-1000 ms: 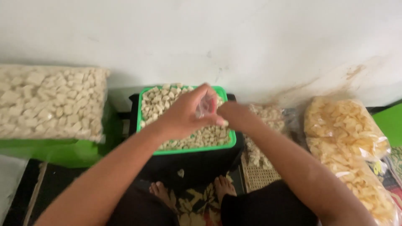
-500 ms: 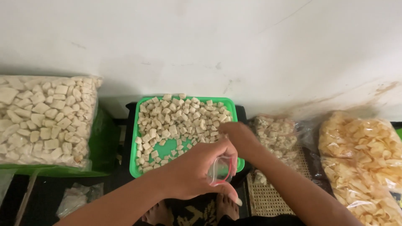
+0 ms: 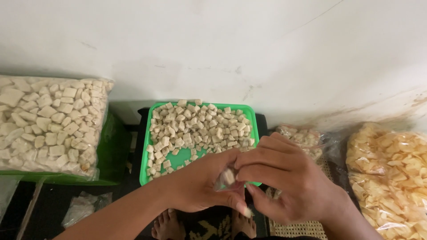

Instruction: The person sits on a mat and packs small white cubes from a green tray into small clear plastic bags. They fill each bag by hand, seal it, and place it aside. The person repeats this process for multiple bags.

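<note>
Two hands meet over the near edge of a green tray (image 3: 247, 111) in the head view, and both pinch one small clear plastic bag (image 3: 226, 180) holding a few pale cracker cubes. The left hand (image 3: 200, 186) is curled narrow around the bag from below; the right hand (image 3: 284, 184) closes its fingertips on the bag's top. Loose cracker cubes (image 3: 195, 129) fill most of the tray, thinner towards its near left corner. By the look of it, the step in hand is filling or closing this little bag; the next move seems to call for a steady pinch at the mouth so nothing spills. A large bag of cubes (image 3: 49, 124) sits to the left, a bag of yellow chips (image 3: 391, 169) to the right.
</note>
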